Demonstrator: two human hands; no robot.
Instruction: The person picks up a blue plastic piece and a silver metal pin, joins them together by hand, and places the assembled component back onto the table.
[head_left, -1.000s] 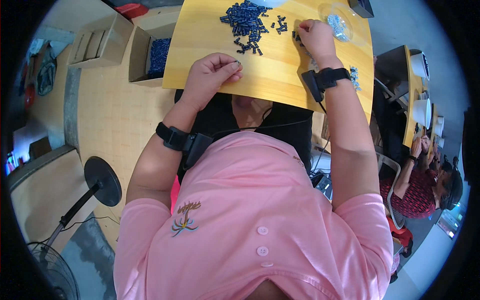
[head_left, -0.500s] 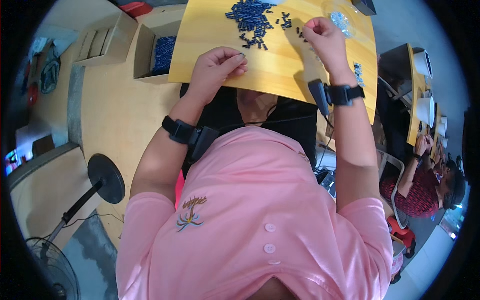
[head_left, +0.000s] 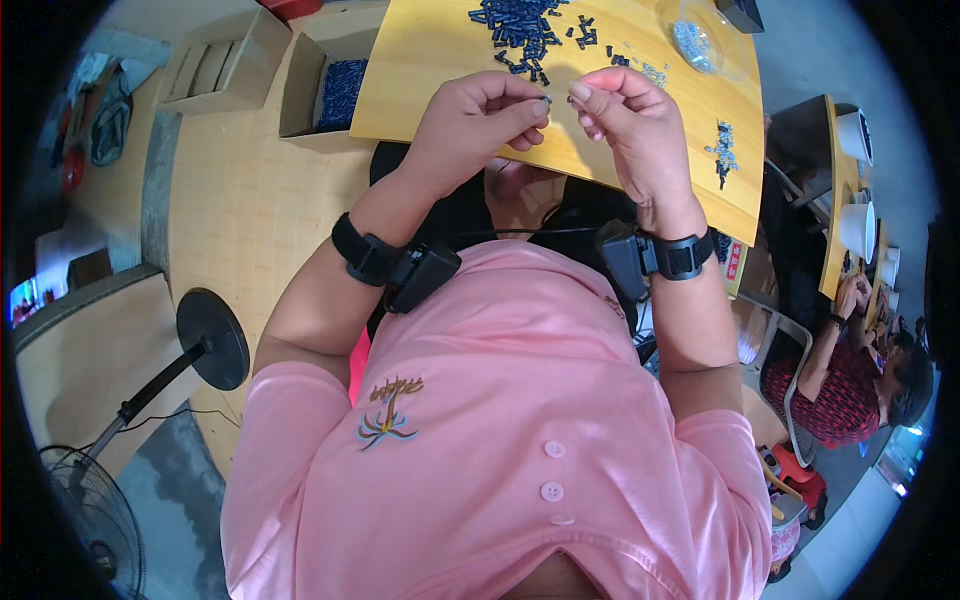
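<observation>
Over the near edge of the wooden table (head_left: 420, 100), my left hand (head_left: 478, 125) is closed in a pinch on a small dark piece (head_left: 547, 100), most of it covered by the fingertips. Facing it a short gap away, my right hand (head_left: 635, 120) pinches a tiny dark piece (head_left: 571, 98) between thumb and index finger. Both pieces are too small to identify. Beyond my hands lies a heap of short dark blue cylindrical parts (head_left: 515, 25). Small clear or silvery parts (head_left: 655, 75) are scattered past my right fingers.
A clear round dish (head_left: 728, 55) holds small pale parts, with a row of finished-looking small pieces (head_left: 722, 155) nearer. An open cardboard box (head_left: 300, 100) of dark parts stands left of the table. A fan (head_left: 90, 520) is lower left; another person (head_left: 830, 390) sits at right.
My right hand has come back from the scattered parts toward the left hand. My left hand has moved right and slightly away from me, so the fingertips now nearly meet.
</observation>
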